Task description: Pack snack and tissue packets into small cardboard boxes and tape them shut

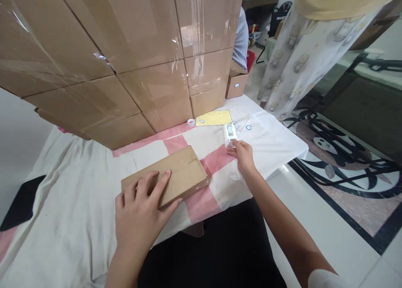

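A flat brown cardboard box (179, 172) lies on the cloth-covered table (78, 221) in front of me. My left hand (141, 206) rests flat on its near end, fingers stretched out over the lid. My right hand (242, 156) reaches to the right of the box, its fingers closed round the lower end of a small white device (230, 133) that stands on the cloth.
A tall wall of taped cardboard boxes (125, 57) fills the back of the table. A roll of tape (191, 122) and a yellow sheet (214, 118) lie at its foot. Another person in patterned clothing (301, 57) stands at the right. The table edge drops to a patterned floor (339, 162).
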`<state>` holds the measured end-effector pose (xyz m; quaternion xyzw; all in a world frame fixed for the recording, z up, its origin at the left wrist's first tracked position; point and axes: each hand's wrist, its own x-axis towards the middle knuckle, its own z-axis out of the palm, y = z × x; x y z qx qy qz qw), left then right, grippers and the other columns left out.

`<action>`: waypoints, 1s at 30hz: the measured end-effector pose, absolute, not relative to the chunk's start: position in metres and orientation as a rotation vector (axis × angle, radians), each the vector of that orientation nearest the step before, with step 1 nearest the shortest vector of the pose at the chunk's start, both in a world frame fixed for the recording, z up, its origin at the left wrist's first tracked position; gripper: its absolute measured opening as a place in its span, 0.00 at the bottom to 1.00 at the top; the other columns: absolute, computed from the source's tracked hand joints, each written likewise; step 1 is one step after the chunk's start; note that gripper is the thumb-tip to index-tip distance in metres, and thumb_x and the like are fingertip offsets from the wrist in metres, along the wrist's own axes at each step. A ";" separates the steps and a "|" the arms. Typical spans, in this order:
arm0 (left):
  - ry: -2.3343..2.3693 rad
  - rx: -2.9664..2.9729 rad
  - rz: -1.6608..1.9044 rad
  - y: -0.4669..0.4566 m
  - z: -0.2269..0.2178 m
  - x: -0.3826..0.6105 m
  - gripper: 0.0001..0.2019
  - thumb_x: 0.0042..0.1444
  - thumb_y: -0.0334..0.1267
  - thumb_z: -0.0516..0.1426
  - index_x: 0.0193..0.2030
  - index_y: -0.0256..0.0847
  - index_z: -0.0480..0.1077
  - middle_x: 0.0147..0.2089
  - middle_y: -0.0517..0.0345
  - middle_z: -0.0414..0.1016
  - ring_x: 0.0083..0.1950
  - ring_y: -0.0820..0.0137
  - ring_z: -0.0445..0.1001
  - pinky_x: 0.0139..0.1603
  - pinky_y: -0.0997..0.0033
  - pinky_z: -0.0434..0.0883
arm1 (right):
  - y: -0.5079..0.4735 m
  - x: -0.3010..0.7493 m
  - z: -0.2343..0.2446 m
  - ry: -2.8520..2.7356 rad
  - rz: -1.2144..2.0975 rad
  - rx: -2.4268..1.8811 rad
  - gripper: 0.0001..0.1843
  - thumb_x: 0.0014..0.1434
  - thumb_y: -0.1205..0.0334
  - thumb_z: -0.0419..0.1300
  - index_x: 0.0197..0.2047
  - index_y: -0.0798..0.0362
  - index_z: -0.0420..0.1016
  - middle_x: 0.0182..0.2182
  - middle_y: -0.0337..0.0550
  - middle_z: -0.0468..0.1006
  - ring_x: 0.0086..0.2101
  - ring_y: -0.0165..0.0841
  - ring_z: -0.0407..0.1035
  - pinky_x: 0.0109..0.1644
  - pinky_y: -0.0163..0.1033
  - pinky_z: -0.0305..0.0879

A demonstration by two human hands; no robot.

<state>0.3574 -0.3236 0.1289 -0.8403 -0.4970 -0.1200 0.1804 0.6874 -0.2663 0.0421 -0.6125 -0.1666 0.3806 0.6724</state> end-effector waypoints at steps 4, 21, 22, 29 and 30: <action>-1.389 -2.361 -0.337 -0.324 0.129 0.357 0.28 0.63 0.56 0.58 0.66 0.47 0.71 0.60 0.46 0.75 0.55 0.48 0.68 0.49 0.52 0.62 | -0.265 0.681 0.039 -0.306 0.836 -1.333 0.19 0.52 0.52 0.71 0.25 0.51 0.67 0.22 0.35 0.72 0.26 0.30 0.74 0.28 0.32 0.76; -1.443 -2.369 -0.337 -0.325 0.128 0.357 0.28 0.63 0.55 0.59 0.67 0.51 0.70 0.61 0.45 0.74 0.55 0.48 0.70 0.49 0.51 0.63 | -0.264 0.687 0.038 -0.342 0.851 -1.403 0.19 0.53 0.60 0.66 0.22 0.49 0.58 0.16 0.29 0.58 0.16 0.23 0.54 0.16 0.30 0.54; -1.436 -2.365 -0.338 -0.325 0.128 0.357 0.28 0.63 0.55 0.59 0.67 0.50 0.70 0.61 0.45 0.74 0.55 0.48 0.70 0.49 0.51 0.63 | -0.265 0.687 0.038 -0.339 0.856 -1.399 0.19 0.54 0.60 0.66 0.22 0.49 0.58 0.16 0.29 0.58 0.16 0.23 0.54 0.16 0.30 0.54; -1.381 -2.349 -0.349 -0.324 0.128 0.356 0.28 0.63 0.56 0.58 0.67 0.48 0.70 0.60 0.46 0.75 0.54 0.48 0.70 0.47 0.52 0.62 | -0.266 0.690 0.045 -0.310 0.892 -1.389 0.16 0.54 0.62 0.66 0.23 0.51 0.63 0.18 0.31 0.62 0.17 0.23 0.55 0.17 0.30 0.57; -1.372 -2.346 -0.355 -0.323 0.128 0.356 0.29 0.63 0.56 0.58 0.67 0.47 0.70 0.60 0.45 0.75 0.54 0.48 0.70 0.47 0.52 0.62 | -0.265 0.690 0.045 -0.305 0.900 -1.390 0.15 0.55 0.61 0.66 0.24 0.51 0.64 0.18 0.31 0.62 0.17 0.23 0.55 0.17 0.30 0.58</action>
